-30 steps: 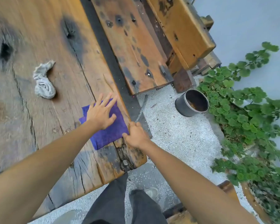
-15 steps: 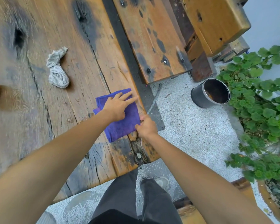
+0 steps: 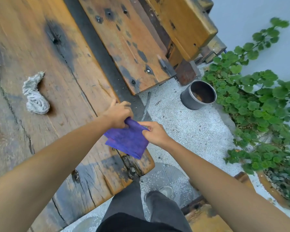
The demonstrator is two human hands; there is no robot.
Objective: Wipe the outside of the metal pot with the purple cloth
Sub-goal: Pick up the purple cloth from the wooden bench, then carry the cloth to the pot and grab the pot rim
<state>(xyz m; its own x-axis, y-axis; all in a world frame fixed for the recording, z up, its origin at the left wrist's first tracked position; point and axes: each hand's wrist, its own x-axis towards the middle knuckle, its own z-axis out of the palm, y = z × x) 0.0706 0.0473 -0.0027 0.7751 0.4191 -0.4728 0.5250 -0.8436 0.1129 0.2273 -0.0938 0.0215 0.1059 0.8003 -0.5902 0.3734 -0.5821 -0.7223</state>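
Both hands have the cloth (image 3: 127, 139) up off the table (image 3: 40, 39): the left hand (image 3: 118, 114) is closed around one bunched top corner, the right hand (image 3: 153, 133) pinches the other edge between thumb and fingers, and the rest hangs down over the table's near corner. It is a deep purple, thin and soft-looking, folded into at least two layers, with the lower edges already sliding out of line. The pot (image 3: 198, 95) stands well apart from all this, down on the gravel (image 3: 182, 128) to the right, upright and open-mouthed, just beside the plant (image 3: 258, 97). Its outside is dull grey metal; the inside looks rusty brown, though at this distance I cannot say whether that is dirt or stain. The risk I see is the reach: the pot is low and away from the hands, so bending for it with the cloth held this loosely could let the folds fall open or trail in the gravel and pick up grit. A light, empty-looking pot may also skid or tip under a one-handed wipe unless the other hand steadies it.
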